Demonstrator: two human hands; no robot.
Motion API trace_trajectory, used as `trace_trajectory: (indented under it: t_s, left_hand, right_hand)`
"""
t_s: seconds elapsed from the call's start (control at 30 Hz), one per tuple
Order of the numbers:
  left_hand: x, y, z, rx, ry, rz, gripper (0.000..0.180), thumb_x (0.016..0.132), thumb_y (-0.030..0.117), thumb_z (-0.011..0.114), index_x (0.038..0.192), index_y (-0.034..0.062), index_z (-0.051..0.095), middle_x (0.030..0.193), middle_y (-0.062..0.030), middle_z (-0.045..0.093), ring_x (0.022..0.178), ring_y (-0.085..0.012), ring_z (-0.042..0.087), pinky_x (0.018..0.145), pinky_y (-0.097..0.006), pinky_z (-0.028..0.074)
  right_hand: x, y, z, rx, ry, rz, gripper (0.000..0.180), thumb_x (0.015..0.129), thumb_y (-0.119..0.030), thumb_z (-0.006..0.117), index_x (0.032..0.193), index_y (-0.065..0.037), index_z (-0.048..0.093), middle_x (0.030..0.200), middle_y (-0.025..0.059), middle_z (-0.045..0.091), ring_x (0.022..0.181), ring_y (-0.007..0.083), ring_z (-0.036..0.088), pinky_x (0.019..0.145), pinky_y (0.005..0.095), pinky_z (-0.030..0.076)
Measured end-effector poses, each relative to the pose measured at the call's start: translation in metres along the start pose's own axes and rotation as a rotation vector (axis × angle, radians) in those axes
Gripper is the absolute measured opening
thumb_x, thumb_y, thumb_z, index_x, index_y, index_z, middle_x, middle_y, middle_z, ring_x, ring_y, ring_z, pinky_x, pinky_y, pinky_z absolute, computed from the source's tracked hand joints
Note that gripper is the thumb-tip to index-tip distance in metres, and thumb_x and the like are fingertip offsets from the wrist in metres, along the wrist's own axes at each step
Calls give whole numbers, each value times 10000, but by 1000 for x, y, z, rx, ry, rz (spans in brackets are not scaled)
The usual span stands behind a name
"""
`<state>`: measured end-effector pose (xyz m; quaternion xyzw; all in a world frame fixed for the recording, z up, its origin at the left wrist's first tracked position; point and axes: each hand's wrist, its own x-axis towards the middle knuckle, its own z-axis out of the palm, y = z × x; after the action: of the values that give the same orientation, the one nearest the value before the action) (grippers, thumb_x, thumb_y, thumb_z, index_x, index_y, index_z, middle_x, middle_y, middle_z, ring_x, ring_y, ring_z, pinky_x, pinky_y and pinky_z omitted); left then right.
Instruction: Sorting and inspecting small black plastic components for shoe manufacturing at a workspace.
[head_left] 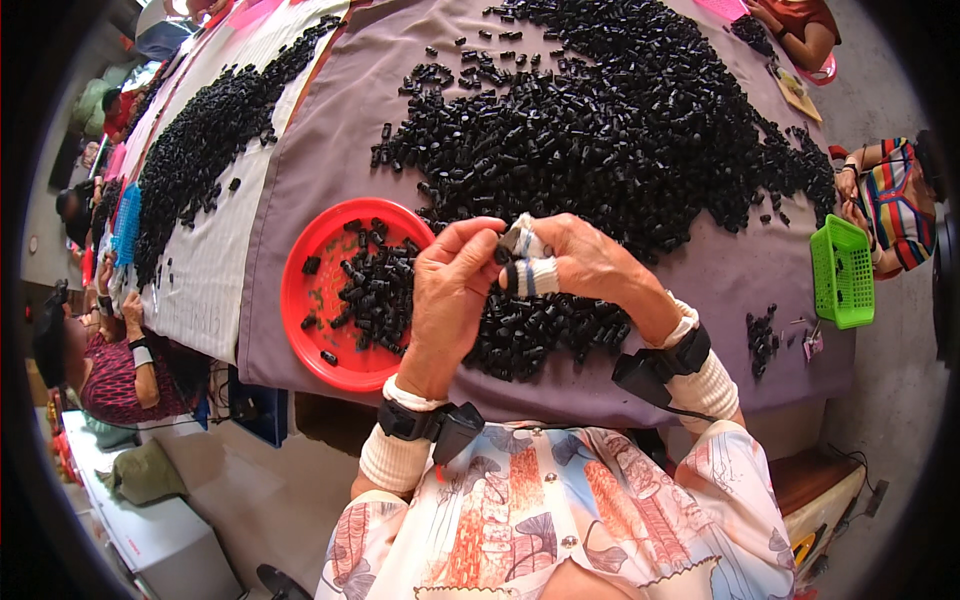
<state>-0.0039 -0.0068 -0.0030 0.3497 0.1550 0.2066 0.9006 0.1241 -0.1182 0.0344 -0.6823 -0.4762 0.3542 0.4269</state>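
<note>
My left hand (443, 305) is closed in a pinch over the red round tray's right edge. Thumb and forefinger meet at a small black cylindrical part (503, 252). From the other side, my right hand (595, 260) is closed on the same part. White cloth bands with dark stripes wrap its fingers, partly hiding the grip. The red tray (296, 262) holds a heap of similar black parts (372, 300) and some crumbs. A bigger pile of black parts (600, 120) spreads beyond my hands, and more lie just beneath them.
A green basket (842, 318) sits at the right table edge, near a small heap of parts (762, 340). Co-workers sit left (125, 375) and right (895, 205). At left, a white-covered table (215, 270) bears another black pile and a blue basket (126, 225).
</note>
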Motion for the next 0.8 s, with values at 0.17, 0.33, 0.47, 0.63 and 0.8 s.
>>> trace_trajectory:
  t_s: [0.17, 0.33, 0.47, 0.63, 0.8]
  left_hand:
    - [-14, 36, -23, 665, 302, 227, 140, 843, 68, 571, 965, 20, 620, 846, -21, 605, 730, -77, 563, 656, -224, 480]
    - [-24, 45, -65, 1047, 449, 423, 177, 792, 54, 617, 966, 27, 630, 869, -41, 611, 747, -103, 571, 701, -233, 463]
    - [-12, 15, -21, 1178, 197, 312, 145, 781, 84, 631, 911, 22, 646, 799, -68, 599, 700, -123, 580, 641, -249, 465]
    - [27, -32, -21, 1456, 76, 420, 151, 758, 92, 636, 893, 24, 633, 771, -85, 562, 679, -176, 577, 637, -281, 462]
    - [43, -43, -17, 1770, 35, 591, 150, 735, 103, 636, 856, 28, 591, 806, -114, 545, 779, -273, 554, 681, -364, 453]
  right_hand:
    - [-2, -1, -15, 254, 60, 104, 237, 834, -255, 537, 967, -66, 586, 589, -31, 470, 460, 51, 407, 411, 212, 330]
    - [-11, 10, -26, 149, 105, 121, 311, 799, -169, 556, 1088, -54, 563, 618, -15, 504, 506, 63, 458, 455, 223, 376]
    - [-11, 31, -16, 158, 252, -68, 431, 741, -148, 648, 1129, 2, 533, 723, 47, 598, 618, 108, 530, 594, 261, 449]
    - [-18, 36, -23, 24, 314, -35, 455, 731, -127, 647, 1134, 38, 515, 834, 132, 647, 657, 141, 545, 643, 290, 458]
    - [-25, 40, -27, -19, 245, 7, 298, 734, -127, 643, 1004, -3, 613, 779, 140, 631, 622, 135, 531, 595, 278, 447]
